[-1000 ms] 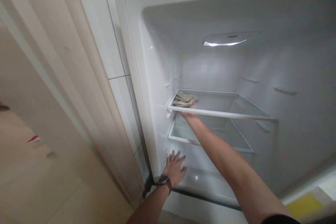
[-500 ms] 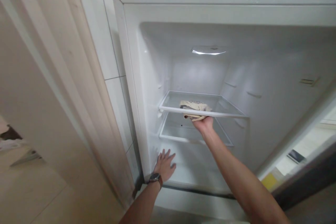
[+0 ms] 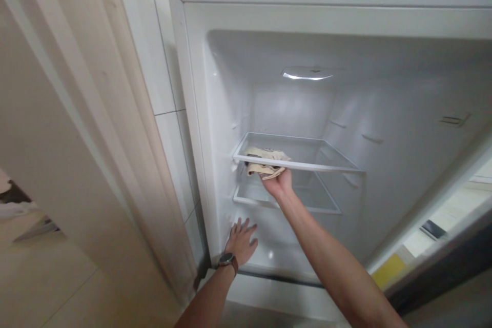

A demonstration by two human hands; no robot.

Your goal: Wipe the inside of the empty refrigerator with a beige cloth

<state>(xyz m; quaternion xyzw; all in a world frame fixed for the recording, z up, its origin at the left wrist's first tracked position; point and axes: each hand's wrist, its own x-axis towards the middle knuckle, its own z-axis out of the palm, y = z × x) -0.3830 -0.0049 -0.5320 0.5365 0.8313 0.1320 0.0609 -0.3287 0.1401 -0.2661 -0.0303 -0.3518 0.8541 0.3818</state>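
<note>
My right hand (image 3: pixel 279 183) grips a folded beige cloth (image 3: pixel 265 169) with dark markings. Hand and cloth are beneath the upper glass shelf (image 3: pixel 307 166), with the cloth up at the shelf's underside near its left front; part of it shows through the glass. My left hand (image 3: pixel 241 242), a watch (image 3: pixel 227 260) on its wrist, rests with spread fingers low inside the refrigerator (image 3: pixel 215 164), by the left wall. It holds nothing. A lower glass shelf (image 3: pixel 323 210) lies below the right hand, partly covered by the forearm.
An interior lamp (image 3: pixel 307 73) is set in the refrigerator's ceiling. Shelf ridges (image 3: pixel 372 138) run along the right wall. White tiles (image 3: pixel 169 148) and a wooden door frame (image 3: pixel 126 128) stand close on the left. The open door with a yellow item (image 3: pixel 389 270) is at right.
My right hand has moved left with the cloth along the underside of the upper shelf. My left hand has stayed in place.
</note>
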